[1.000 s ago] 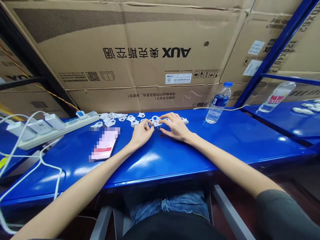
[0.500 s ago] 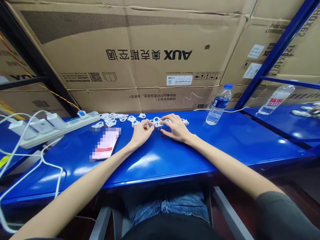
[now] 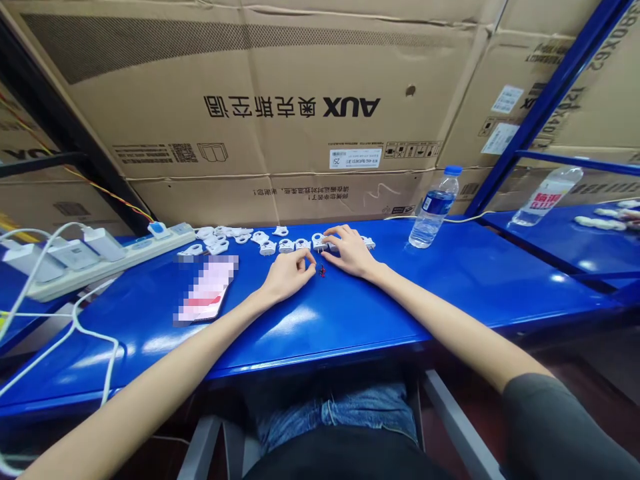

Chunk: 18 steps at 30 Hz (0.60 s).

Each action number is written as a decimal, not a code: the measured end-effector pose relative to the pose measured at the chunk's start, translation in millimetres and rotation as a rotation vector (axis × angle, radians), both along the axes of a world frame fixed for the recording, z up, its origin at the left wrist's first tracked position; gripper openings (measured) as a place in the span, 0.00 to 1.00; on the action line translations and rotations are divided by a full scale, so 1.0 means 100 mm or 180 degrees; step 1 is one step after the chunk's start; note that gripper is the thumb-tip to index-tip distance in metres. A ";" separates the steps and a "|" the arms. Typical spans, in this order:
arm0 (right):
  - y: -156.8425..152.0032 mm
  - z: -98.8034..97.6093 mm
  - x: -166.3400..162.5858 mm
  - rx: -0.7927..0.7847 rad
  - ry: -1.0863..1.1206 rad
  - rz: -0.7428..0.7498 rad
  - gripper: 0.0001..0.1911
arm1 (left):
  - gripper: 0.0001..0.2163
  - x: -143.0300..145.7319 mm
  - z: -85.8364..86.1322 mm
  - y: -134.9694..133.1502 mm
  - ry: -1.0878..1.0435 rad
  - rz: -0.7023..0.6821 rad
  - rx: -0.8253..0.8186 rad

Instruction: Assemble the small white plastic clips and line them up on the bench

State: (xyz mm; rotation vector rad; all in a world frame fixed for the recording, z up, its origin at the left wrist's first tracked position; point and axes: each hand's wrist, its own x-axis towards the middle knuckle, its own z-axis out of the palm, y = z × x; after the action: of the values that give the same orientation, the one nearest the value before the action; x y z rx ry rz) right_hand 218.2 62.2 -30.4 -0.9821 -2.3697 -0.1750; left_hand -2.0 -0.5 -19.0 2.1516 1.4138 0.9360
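Blue metal workbench (image 3: pixel 380 313) carries small white plastic clip parts (image 3: pixel 287 245) in a row just beyond both hands. Right hand (image 3: pixel 350 252) rests fingers on one part; left hand (image 3: pixel 290 272) pinches thumb and forefinger beside tiny red pieces (image 3: pixel 323 271); clear water bottle (image 3: pixel 431 208) stands right.

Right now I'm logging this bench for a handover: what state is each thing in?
left hand: fingertips pinched together, beside the small red piece
right hand: fingers spread on the white plastic parts
water bottle: upright, capped, partly full
second bottle: leaning on the next bench
power strip: chargers plugged in
phone: lying flat
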 end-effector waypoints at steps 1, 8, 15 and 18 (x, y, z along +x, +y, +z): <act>0.00 0.00 0.00 -0.0014 -0.0020 -0.0006 0.14 | 0.05 0.00 -0.01 0.00 0.0066 0.0003 0.0017; -0.02 0.01 -0.01 -0.0139 -0.0100 -0.0090 0.15 | 0.06 -0.03 0.03 -0.01 0.0377 -0.0043 0.0035; 0.01 -0.02 0.00 -0.0227 -0.0091 -0.0126 0.15 | 0.07 -0.03 0.07 -0.04 0.0483 -0.0138 0.0002; 0.02 -0.03 0.00 -0.0186 -0.0062 -0.0094 0.16 | 0.06 -0.03 0.06 -0.04 0.0479 -0.0171 0.0015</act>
State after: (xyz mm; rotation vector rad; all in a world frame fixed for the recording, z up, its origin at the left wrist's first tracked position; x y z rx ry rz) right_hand 218.5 64.3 -33.8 -1.0479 -2.3909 -0.1275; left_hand -5.3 -4.7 -12.7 2.2930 1.4155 0.7728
